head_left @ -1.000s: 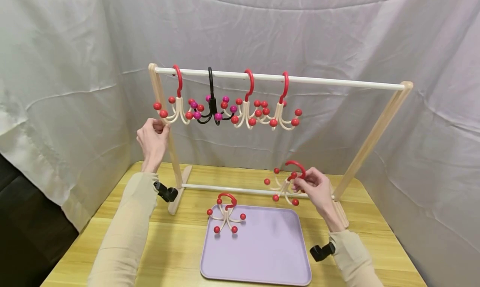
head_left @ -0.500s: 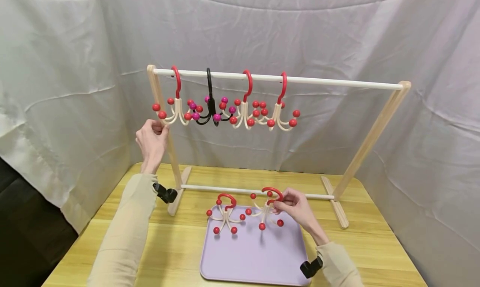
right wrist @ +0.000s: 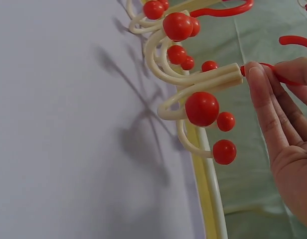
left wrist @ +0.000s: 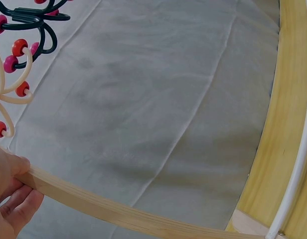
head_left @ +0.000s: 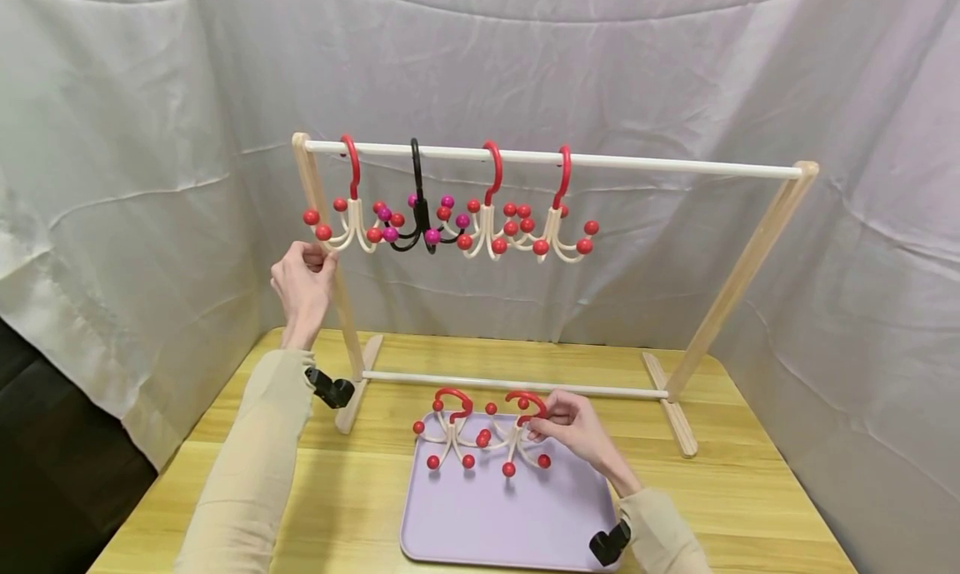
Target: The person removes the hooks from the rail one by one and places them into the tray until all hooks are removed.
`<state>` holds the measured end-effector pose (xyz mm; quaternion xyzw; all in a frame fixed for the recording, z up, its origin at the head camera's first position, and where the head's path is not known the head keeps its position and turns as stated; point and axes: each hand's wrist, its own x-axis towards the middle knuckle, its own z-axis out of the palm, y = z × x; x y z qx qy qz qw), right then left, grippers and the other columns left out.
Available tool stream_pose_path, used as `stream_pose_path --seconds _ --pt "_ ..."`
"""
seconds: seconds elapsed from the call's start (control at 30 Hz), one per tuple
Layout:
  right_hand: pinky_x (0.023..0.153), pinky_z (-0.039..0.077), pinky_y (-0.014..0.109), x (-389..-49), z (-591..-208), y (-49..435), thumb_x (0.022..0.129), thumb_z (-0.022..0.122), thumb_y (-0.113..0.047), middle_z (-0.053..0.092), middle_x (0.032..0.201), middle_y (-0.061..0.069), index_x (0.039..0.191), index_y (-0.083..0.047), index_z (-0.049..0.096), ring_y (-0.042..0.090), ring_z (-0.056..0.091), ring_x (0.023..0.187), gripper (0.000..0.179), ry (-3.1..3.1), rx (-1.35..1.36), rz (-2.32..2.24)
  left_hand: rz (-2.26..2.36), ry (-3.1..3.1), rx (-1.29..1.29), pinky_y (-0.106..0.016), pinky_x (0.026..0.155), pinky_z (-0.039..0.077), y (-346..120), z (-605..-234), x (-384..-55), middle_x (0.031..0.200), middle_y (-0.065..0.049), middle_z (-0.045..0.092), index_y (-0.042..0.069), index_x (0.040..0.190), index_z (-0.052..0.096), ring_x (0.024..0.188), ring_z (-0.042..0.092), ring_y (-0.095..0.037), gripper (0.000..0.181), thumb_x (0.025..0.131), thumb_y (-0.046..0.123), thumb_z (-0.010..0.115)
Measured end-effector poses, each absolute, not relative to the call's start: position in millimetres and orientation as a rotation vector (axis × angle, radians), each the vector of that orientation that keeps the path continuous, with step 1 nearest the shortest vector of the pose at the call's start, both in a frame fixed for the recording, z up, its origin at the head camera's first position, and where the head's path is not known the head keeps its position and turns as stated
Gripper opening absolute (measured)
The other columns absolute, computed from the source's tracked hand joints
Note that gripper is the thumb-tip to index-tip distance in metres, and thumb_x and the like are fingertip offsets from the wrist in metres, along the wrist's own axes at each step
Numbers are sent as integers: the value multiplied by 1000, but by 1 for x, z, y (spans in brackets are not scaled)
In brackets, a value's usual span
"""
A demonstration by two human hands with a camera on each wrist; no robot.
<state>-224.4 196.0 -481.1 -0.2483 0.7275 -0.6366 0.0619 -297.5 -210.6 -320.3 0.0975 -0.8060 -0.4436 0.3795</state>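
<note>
Light gray cloth (head_left: pixel 637 57) at back and sides, wood-grain table (head_left: pixel 780 507) below, dark patch (head_left: pixel 52 457) at the left edge. Held hanger (head_left: pixel 514 437), cream prongs with red ball tips and a red hook, is over the back part of the purple tray (head_left: pixel 517 528). Right hand (head_left: pixel 573 428) pinches it at the base of the hook, just above the cream stem; right wrist view shows thumb on one side, fingers on the other. Its shadow falls on the tray; can't tell whether any ball touches down. Second hanger (head_left: pixel 452 434), same colors, sits just left of it at the tray's back left corner, hook up. Balls overlap in the head view, contact unclear. Behind the tray: rack with white top bar (head_left: pixel 675 165), white lower bar (head_left: pixel 600 390), wooden left post (head_left: pixel 346 328) and right post (head_left: pixel 742 278). Left hand (head_left: pixel 303 287) grips the left post partway up, thumb and fingers around the wood, just below the leftmost hanger (head_left: pixel 356 216). Next along the top bar: black hanger (head_left: pixel 422 216) with magenta balls, then two more red-and-cream ones (head_left: pixel 487 220), neighbors' balls overlapping in view. Beige sleeves (head_left: pixel 247 449) on both arms, black camera (head_left: pixel 330 386) at each wrist.
</note>
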Motion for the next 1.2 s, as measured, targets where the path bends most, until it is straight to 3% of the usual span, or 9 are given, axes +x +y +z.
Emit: stream_pose_path --seconds 0.23,0.57,0.77,1.03,1.2 --pt "74 62 33 -221 -485 193 90 70 -1 69 99 38 97 12 59 15 76 78 19 2196 -678 -1910 -1124 -2053 243 -45 100 44 -211 -320 -299 104 -22 73 -2 109 67 91 68 -32 26 96 20 67" --pt "76 62 32 -219 -492 188 90 72 -3 71 98 36 96 10 61 18 77 80 19 2239 -678 -1885 -1137 -2056 242 -46 99 44 -210 -320 -297 104 -22 73 -3 109 66 90 67 -32 26 96 19 67" --pt "77 62 32 -219 -494 185 90 73 -7 73 99 33 97 8 62 28 77 83 20 2275 -638 -1859 -1129 -2051 243 -45 99 44 -211 -320 -297 103 -21 73 -3 108 66 89 66 -30 25 95 19 67" --pt "76 61 45 -221 -494 182 89 74 -5 73 97 33 98 10 62 26 77 81 21 2305 -617 -1847 -1135 -2053 240 -45 100 45 -211 -321 -299 104 -21 73 -4 109 66 90 67 -30 26 95 19 67" --pt "76 61 46 -221 -494 181 88 73 -4 71 97 35 100 12 61 24 77 80 23 2285 -618 -1858 -1133 -2052 246 -45 99 45 -212 -321 -299 104 -21 73 -3 109 66 90 67 -31 26 95 19 67"
